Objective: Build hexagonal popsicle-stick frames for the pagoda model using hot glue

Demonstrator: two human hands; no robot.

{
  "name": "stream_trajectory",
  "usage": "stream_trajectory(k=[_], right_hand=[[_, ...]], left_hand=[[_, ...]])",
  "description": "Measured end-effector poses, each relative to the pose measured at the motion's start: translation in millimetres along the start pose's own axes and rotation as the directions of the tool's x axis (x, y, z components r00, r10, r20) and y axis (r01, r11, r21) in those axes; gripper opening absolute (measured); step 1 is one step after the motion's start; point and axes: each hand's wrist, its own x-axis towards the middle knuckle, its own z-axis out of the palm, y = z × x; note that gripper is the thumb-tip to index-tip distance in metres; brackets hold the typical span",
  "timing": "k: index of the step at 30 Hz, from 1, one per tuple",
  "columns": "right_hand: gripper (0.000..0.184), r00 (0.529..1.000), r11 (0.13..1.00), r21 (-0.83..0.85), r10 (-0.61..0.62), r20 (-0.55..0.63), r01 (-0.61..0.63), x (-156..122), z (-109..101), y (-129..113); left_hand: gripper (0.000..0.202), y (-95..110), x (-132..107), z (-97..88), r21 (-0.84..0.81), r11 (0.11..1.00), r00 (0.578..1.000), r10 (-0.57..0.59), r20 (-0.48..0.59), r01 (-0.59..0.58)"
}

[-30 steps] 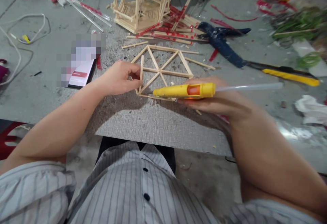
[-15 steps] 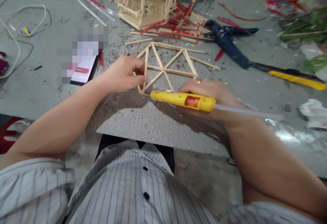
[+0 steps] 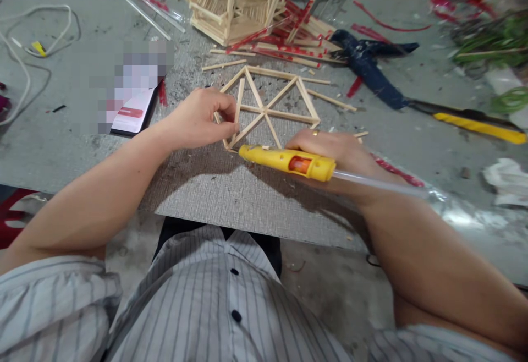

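My left grip (image 3: 204,117) pinches a thin wooden stick (image 3: 240,93) near the left side of a flat stick frame (image 3: 264,111), and my right grip (image 3: 338,147) is wrapped round a yellow glue gun (image 3: 264,158), its nozzle just beside the frame's near left corner. The frame lies on the bench (image 3: 202,199) right in front of me, and much of it looks put together: spokes meet at one hub, and the far sides run corner to corner. The pinched stick seems the piece in hand; its lower end is near that corner, but I can't tell whether any glue fixes it there. The glue gun and my hand hide the near edge, so I can't judge what is lacking there. None of the other corners shows a stick raised like this one. Beyond the frame stands a stick model (image 3: 226,26), with red-marked sticks (image 3: 289,51) heaped beside it. The bench is grey and littered with scraps; a blue-handled tool (image 3: 373,73) and a yellow cutter (image 3: 478,126) lie to the right, a phone (image 3: 131,114) to the left, and bare floor (image 3: 330,290) shows below the edge.
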Motion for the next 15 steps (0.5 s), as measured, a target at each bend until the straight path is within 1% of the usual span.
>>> stream_trajectory(k=[3,6,8,12,13,15], right_hand=[[0.036,0.998,0.999,-0.003,0.037,0.05,-0.037,-0.2,-0.7,-0.5],[0.032,0.995,0.998,0.013,0.058,0.081,-0.059,0.4,-2.3,-1.7],[0.028,0.996,0.997,0.029,0.065,0.067,-0.067,0.7,-2.7,-2.2],[0.02,0.996,0.996,0.054,0.072,0.051,-0.074,0.3,-1.1,-0.5],[0.02,0.996,0.996,0.053,0.07,0.049,-0.073,0.3,-0.8,0.0],[0.021,0.996,0.996,0.042,0.075,0.054,-0.077,1.0,-1.2,0.2]], left_hand=[[0.006,-4.3,0.8,1.2,-0.02,0.999,0.999,0.035,-0.001,-0.035],[0.007,-7.4,1.8,2.4,-0.042,0.996,0.997,0.083,-0.001,-0.083],[0.007,-7.6,2.2,2.5,-0.055,0.993,0.995,0.1,-0.011,-0.101],[0.008,-5.5,2.5,1.5,-0.06,0.992,0.994,0.109,0.012,-0.109],[0.008,-5.0,2.4,1.2,-0.057,0.992,0.993,0.113,0.021,-0.111],[0.008,-4.5,2.2,0.8,-0.061,0.991,0.993,0.118,0.004,-0.117]])
